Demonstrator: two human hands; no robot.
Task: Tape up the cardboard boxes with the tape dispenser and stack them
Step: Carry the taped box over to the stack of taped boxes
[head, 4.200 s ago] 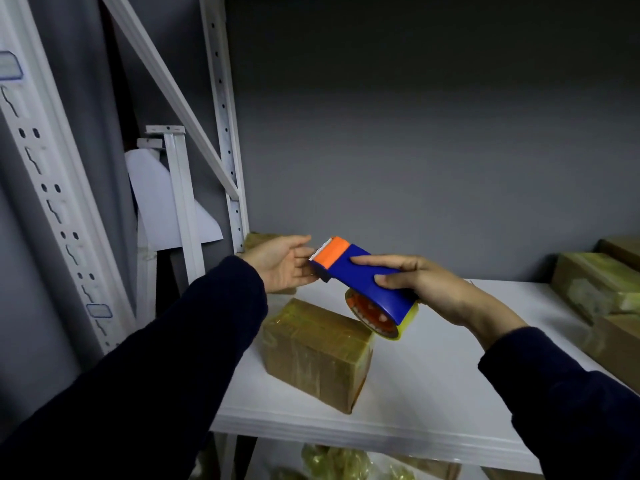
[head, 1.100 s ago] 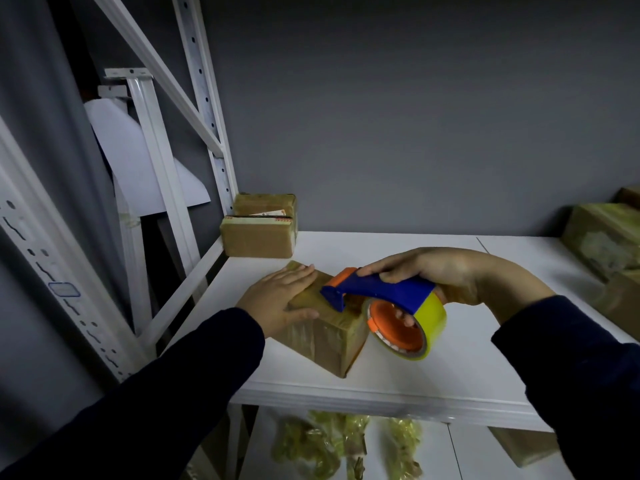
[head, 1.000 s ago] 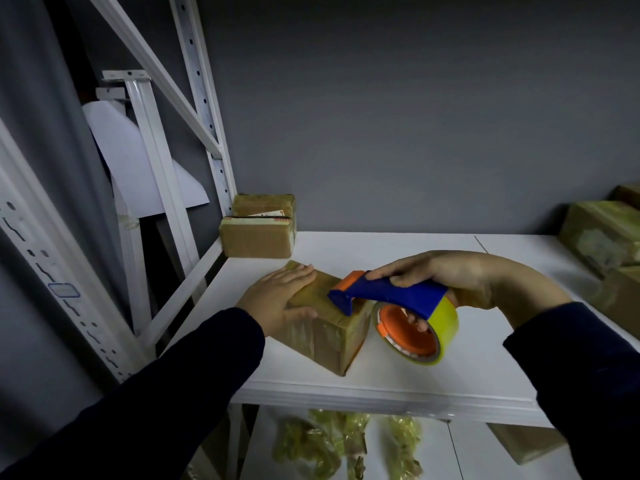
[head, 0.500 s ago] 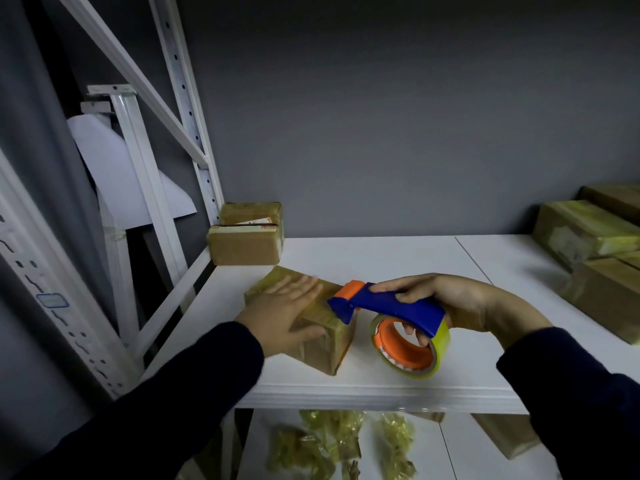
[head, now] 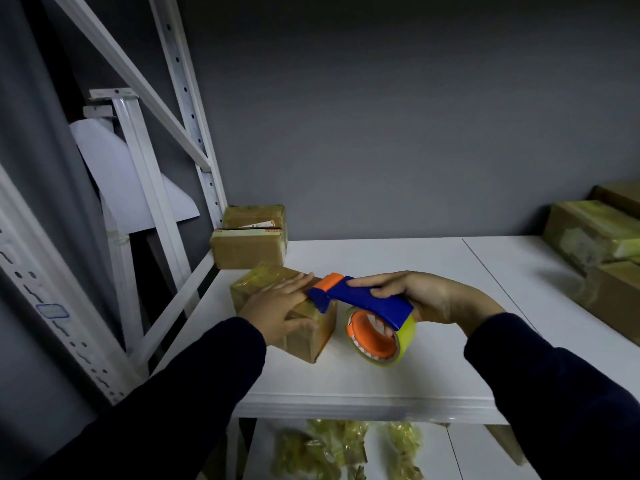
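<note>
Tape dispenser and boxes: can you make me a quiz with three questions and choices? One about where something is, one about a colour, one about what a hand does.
1. Where does the cardboard box under the left hand sit?
A. On the floor
B. On the white shelf
C. On top of another box

2. What colour is the body of the tape dispenser?
A. Blue
B. Green
C. Black

3. What is the right hand doing?
A. Hanging idle
B. Pressing flat on the box
C. Gripping the tape dispenser

Answers: B, the cardboard box rests straight on the shelf board; A, the body is blue with an orange tip; C, its fingers curl round the dispenser.
</note>
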